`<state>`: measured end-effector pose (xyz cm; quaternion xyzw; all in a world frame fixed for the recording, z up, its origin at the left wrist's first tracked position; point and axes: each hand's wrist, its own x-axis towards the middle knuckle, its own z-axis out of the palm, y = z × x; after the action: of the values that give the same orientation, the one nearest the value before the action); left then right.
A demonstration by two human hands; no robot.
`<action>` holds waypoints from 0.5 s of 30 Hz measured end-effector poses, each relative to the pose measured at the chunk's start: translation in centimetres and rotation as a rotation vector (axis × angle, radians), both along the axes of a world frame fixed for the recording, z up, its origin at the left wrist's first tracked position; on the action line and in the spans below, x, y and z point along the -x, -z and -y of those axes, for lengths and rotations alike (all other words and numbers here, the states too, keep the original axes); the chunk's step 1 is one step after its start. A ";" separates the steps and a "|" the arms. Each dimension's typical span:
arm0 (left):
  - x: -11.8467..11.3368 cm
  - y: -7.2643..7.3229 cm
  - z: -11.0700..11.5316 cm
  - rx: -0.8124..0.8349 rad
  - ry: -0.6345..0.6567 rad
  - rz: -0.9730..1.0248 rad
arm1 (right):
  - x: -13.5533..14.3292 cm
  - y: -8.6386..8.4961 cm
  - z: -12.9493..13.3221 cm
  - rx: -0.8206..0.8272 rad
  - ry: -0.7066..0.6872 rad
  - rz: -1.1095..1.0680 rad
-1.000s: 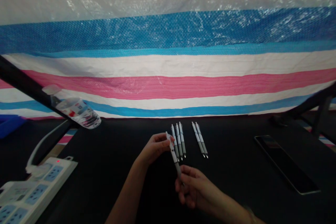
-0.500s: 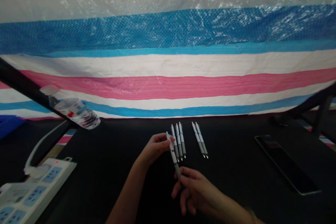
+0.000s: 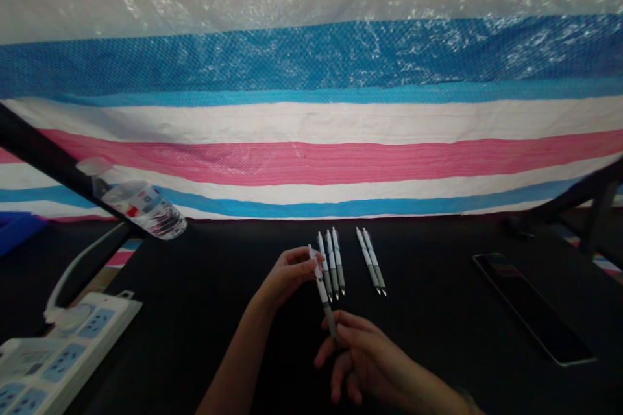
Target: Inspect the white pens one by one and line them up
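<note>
A white pen with a grey grip (image 3: 320, 289) slants between my two hands above the black table (image 3: 195, 331). My left hand (image 3: 291, 272) pinches its upper end near the clip. At the lower end, my right hand (image 3: 357, 350) holds the grey grip between thumb and index finger, its other fingers loosely curled. Just beyond the held pen lie three similar pens (image 3: 332, 264) side by side, tips toward me. Two more pens (image 3: 371, 261) lie together a little to the right.
A black phone (image 3: 533, 308) lies at the right. A white power strip (image 3: 80, 350) with a plugged-in cable is at the left front. A clear plastic bottle (image 3: 146, 207) lies at the back left near a dark bar. Behind the table hangs a striped plastic sheet (image 3: 311, 162).
My right hand has shifted very slightly along the pen's lower end, its fingers moving a little. My left hand stays in place on the upper end.
</note>
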<state>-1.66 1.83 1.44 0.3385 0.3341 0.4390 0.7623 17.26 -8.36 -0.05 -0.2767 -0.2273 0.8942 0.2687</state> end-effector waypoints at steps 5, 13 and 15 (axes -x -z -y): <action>-0.1 -0.2 0.1 -0.004 -0.017 0.009 | 0.1 0.2 0.2 -0.025 -0.065 0.062; 0.3 0.2 -0.5 0.009 -0.230 0.071 | 0.1 0.4 0.4 -0.096 -0.122 0.070; 0.5 0.2 -0.6 0.017 -0.282 0.099 | 0.1 0.3 0.4 -0.097 -0.125 0.081</action>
<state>-2.13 2.46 1.21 0.2598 0.3442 0.5548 0.7115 17.20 -8.74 -0.39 -0.2844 -0.2977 0.8853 0.2162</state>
